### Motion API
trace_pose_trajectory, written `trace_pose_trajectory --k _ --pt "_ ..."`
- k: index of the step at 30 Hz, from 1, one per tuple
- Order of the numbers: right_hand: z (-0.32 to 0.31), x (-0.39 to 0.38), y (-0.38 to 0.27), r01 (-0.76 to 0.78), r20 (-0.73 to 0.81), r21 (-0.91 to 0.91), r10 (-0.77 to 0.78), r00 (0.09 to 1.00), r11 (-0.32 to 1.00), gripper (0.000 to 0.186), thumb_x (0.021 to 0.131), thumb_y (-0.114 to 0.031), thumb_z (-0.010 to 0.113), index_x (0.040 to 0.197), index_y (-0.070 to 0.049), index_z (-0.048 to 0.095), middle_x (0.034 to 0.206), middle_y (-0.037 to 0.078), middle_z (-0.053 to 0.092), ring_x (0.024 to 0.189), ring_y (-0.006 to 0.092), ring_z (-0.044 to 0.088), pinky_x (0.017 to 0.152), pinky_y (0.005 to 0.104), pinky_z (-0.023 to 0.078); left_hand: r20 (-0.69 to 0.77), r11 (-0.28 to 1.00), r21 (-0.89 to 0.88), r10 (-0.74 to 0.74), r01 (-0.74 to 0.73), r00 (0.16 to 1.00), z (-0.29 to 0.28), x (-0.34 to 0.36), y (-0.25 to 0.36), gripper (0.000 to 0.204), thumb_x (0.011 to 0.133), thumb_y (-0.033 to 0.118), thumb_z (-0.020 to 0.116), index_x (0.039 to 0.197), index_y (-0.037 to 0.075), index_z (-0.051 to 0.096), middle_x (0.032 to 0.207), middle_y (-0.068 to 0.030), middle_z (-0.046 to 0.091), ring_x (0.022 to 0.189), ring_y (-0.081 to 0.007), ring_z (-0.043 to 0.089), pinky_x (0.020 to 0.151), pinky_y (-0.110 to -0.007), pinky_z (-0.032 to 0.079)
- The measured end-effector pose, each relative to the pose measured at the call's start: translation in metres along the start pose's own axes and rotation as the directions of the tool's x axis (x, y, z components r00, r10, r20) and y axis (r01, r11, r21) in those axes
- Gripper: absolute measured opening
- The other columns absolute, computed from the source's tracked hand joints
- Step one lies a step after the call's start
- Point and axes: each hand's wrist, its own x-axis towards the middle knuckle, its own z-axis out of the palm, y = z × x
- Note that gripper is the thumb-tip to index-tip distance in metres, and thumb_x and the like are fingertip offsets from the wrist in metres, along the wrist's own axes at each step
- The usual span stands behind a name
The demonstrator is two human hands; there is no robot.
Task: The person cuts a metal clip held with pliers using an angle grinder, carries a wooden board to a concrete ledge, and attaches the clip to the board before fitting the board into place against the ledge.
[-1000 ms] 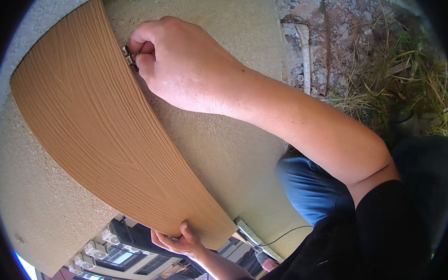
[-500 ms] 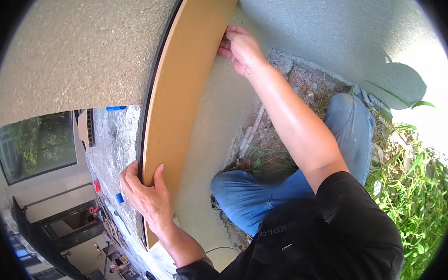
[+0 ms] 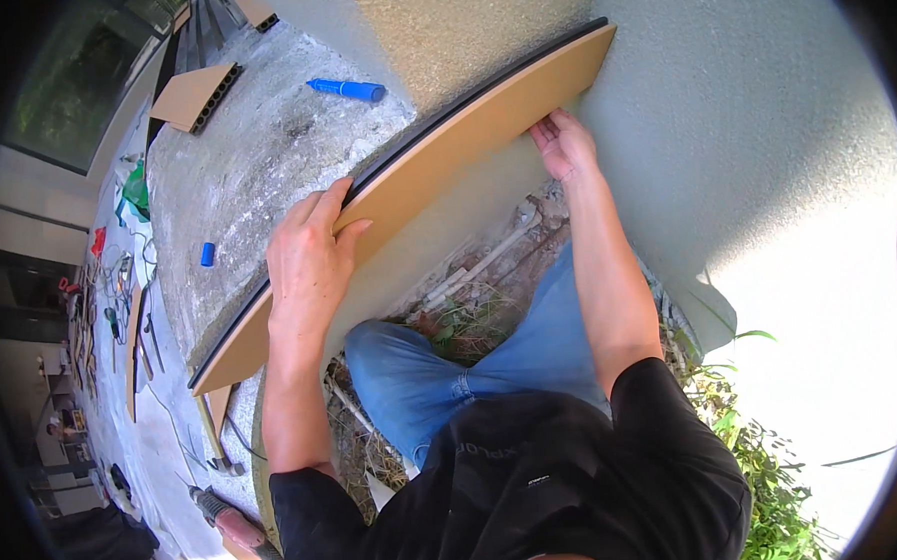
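Observation:
A long tan board [image 3: 482, 123] with a black strip [image 3: 442, 122] along its upper edge runs diagonally along the rendered wall, from lower left to upper right. My left hand [image 3: 309, 248] grips its upper edge left of the middle, fingers over the strip and thumb on the tan face. My right hand [image 3: 563, 145] is at the lower edge near the right end, palm up with fingers curled under the board; their tips and anything they hold are hidden.
A blue marker [image 3: 345, 90], its cap [image 3: 208, 253] and a board offcut [image 3: 190, 96] lie on rough concrete at left. A hammer [image 3: 217, 450] and drill [image 3: 237, 529] lie lower left. My bent legs [image 3: 403, 387] are beside exposed pipes [image 3: 449, 285]. Plants [image 3: 757, 477] grow at lower right.
The view has swung round, bringing the marker and tools into sight. My left hand has moved up over the board's edge; my right hand has stayed under it, turned more palm up.

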Motion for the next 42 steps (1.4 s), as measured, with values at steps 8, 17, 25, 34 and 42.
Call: trace_pose_trajectory --k 8,17,25,34,42 --pt "0.0 0.003 -0.001 -0.076 0.02 -0.053 0.077 0.997 0.996 0.025 0.111 -0.013 0.05 0.13 -0.002 0.061 0.125 0.013 0.067 0.113 0.0274 0.066 0.102 0.0424 0.058 -0.114 0.988 0.102 0.123 -0.112 0.986 0.003 -0.016 -0.008 0.047 0.083 0.024 0.086 0.126 0.008 0.072 0.102 -0.0113 0.073 0.093 -0.0325 0.068 0.082 -0.044 0.056" --pt "-0.015 0.018 -0.005 -0.072 0.036 -0.031 0.073 0.997 0.997 0.022 0.11 -0.012 0.051 0.127 -0.002 0.06 0.12 0.012 0.067 0.113 0.0269 0.066 0.102 0.0447 0.056 -0.226 0.981 0.188 0.085 -0.042 0.971 0.011 -0.018 -0.01 0.045 0.085 0.028 0.085 0.121 0.004 0.072 0.103 -0.0119 0.067 0.097 -0.0318 0.065 0.082 -0.044 0.054" --pt "-0.028 0.025 -0.004 -0.036 0.049 -0.041 0.038 0.998 0.998 0.022 0.11 -0.015 0.053 0.127 -0.003 0.061 0.119 0.012 0.067 0.116 0.0265 0.064 0.106 0.044 0.054 -0.188 0.998 0.052 0.031 -0.021 0.982 0.004 -0.01 -0.01 0.042 0.084 0.027 0.086 0.116 0.004 0.074 0.103 -0.0121 0.066 0.097 -0.0339 0.065 0.083 -0.044 0.054" --pt "-0.034 0.03 -0.007 -0.097 0.073 -0.052 0.101 0.992 0.994 0.018 0.109 -0.012 0.055 0.122 -0.003 0.064 0.12 0.011 0.068 0.112 0.0243 0.066 0.103 0.0416 0.056 -0.271 0.962 0.269 0.032 0.044 0.962 -0.008 -0.049 -0.039 0.045 0.083 0.034 0.084 0.116 0.007 0.069 0.106 -0.0098 0.063 0.099 -0.0318 0.063 0.084 -0.043 0.051" --pt "-0.046 0.041 -0.015 -0.149 0.113 -0.082 0.157 0.981 0.986 0.017 0.107 -0.01 0.058 0.12 -0.003 0.066 0.122 0.012 0.072 0.114 0.0246 0.069 0.105 0.0414 0.058 -0.241 0.998 0.046 -0.021 0.033 0.97 -0.011 -0.055 -0.046 0.036 0.081 0.022 0.087 0.108 0.003 0.073 0.105 -0.0121 0.067 0.099 -0.0342 0.063 0.089 -0.044 0.051"
